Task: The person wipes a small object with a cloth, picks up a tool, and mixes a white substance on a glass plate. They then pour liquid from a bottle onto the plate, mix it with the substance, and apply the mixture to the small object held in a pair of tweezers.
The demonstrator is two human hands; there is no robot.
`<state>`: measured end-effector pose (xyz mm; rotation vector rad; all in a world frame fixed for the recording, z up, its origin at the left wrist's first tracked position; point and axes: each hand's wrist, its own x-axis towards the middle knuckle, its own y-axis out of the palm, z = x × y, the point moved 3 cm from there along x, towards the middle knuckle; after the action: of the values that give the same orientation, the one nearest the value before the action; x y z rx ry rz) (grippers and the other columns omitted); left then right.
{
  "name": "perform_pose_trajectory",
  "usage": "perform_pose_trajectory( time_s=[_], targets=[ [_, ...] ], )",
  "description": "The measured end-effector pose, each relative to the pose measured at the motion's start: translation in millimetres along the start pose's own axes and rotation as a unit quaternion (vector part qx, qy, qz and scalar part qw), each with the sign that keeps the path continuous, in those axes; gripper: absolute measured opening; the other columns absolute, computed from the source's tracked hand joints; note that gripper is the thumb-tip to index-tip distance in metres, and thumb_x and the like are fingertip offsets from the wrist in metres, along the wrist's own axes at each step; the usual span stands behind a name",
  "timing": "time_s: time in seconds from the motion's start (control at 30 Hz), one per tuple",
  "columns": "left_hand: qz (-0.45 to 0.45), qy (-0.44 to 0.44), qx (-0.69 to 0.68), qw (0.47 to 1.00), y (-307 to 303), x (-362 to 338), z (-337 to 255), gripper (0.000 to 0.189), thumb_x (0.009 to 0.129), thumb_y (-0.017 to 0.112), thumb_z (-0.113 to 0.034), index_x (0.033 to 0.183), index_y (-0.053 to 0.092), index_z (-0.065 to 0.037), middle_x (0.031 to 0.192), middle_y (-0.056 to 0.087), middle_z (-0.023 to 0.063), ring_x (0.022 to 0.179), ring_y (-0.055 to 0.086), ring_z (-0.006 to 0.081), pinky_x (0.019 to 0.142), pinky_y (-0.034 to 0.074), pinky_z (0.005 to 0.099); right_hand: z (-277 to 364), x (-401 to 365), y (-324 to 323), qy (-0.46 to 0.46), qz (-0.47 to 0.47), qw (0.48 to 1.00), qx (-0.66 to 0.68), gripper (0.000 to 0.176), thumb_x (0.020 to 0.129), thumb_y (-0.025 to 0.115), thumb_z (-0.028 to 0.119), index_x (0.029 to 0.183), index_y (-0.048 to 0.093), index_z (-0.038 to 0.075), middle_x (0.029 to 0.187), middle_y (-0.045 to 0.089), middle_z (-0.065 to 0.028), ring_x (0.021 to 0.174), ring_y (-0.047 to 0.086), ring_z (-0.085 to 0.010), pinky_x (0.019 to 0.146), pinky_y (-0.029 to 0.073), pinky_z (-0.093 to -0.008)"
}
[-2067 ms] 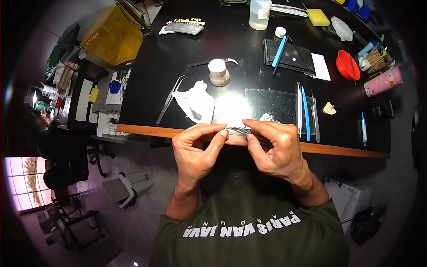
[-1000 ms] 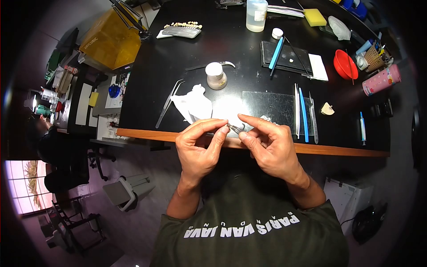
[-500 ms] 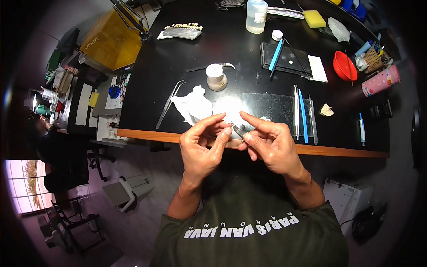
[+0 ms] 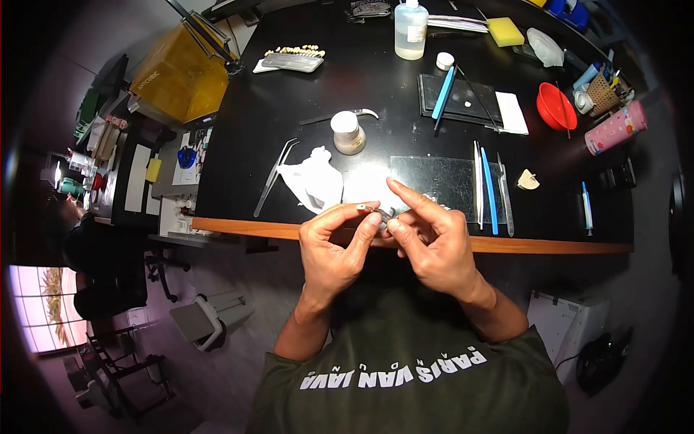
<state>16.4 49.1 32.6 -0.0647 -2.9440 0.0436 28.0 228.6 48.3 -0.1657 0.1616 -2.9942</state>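
Both hands meet just over the desk's wooden front edge. My left hand [image 4: 334, 242] pinches one end of a small dark metallic piece [image 4: 385, 215] between thumb and fingers. At its other end, the thumb and fingers of my right hand [image 4: 435, 239] close on the same piece, with the index finger raised. Fingers hide most of the piece, and what it is cannot be made out. A crumpled white tissue [image 4: 314, 181] lies behind my left hand, and a glass plate [image 4: 434, 177] behind my right. Farther back stands a small jar [image 4: 348, 134] with a white lid.
Tweezers [image 4: 275, 179] lie left of the tissue. Blue and metal tools, including a blue-handled one [image 4: 490, 192], rest at the plate's right end. A red bowl [image 4: 555, 106], a clear bottle [image 4: 411, 32] and a pink tumbler [image 4: 614, 129] stand farther back. Another person sits at far left.
My left hand has moved slightly right and down, and its fingertips have shifted on the small piece. My right hand has come a little to the left. The camera view has shifted slightly.
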Motion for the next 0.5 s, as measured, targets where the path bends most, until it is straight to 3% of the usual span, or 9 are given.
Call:
perform_pose_trajectory(
  time_s=[0.13,0.23,0.4,0.5],
  targets=[
    [-0.005,0.013,-0.019,1.000,-1.1,-3.4,-7.3,0.025,0.097,0.077,0.003,0.122,0.076,0.004,0.105,0.080,0.0135,0.095,0.077,0.0150,0.082,0.062,0.0274,-0.9,1.4,2.0,-0.125,-0.046,0.988,-0.072,0.055,0.096,0.075,0.001,0.149,0.064,0.002,0.082,0.075,-0.0136,0.070,0.072,-0.0133,0.062,0.053,-0.0300],
    [-0.009,0.050,-0.034,0.998,-3.0,-5.6,-2.5,0.028,0.098,0.076,0.004,0.126,0.074,0.005,0.109,0.079,0.0138,0.098,0.077,0.0158,0.084,0.062,0.0277,1.1,1.9,1.1,-0.147,-0.052,0.984,-0.089,0.052,0.096,0.076,0.002,0.147,0.066,0.002,0.086,0.077,-0.0151,0.072,0.074,-0.0170,0.061,0.053,-0.0311],
    [-0.011,0.072,-0.070,0.995,-2.9,-6.1,-1.2,0.026,0.100,0.073,0.005,0.126,0.073,0.006,0.110,0.079,0.0140,0.102,0.078,0.0188,0.089,0.062,0.0286,3.4,1.2,-1.2,-0.120,-0.042,0.986,-0.105,0.049,0.096,0.077,0.004,0.144,0.068,0.002,0.085,0.076,-0.0147,0.064,0.069,-0.0151,0.057,0.051,-0.0302],
    [-0.029,0.045,-0.063,0.997,-1.2,-6.9,-3.5,0.024,0.101,0.074,-0.002,0.124,0.074,0.005,0.104,0.080,0.0147,0.095,0.076,0.0166,0.085,0.060,0.0282,3.8,0.3,-1.9,-0.111,-0.038,0.986,-0.119,0.048,0.096,0.077,0.005,0.143,0.068,0.001,0.085,0.076,-0.0147,0.058,0.064,-0.0138,0.055,0.049,-0.0298]
  ],
)
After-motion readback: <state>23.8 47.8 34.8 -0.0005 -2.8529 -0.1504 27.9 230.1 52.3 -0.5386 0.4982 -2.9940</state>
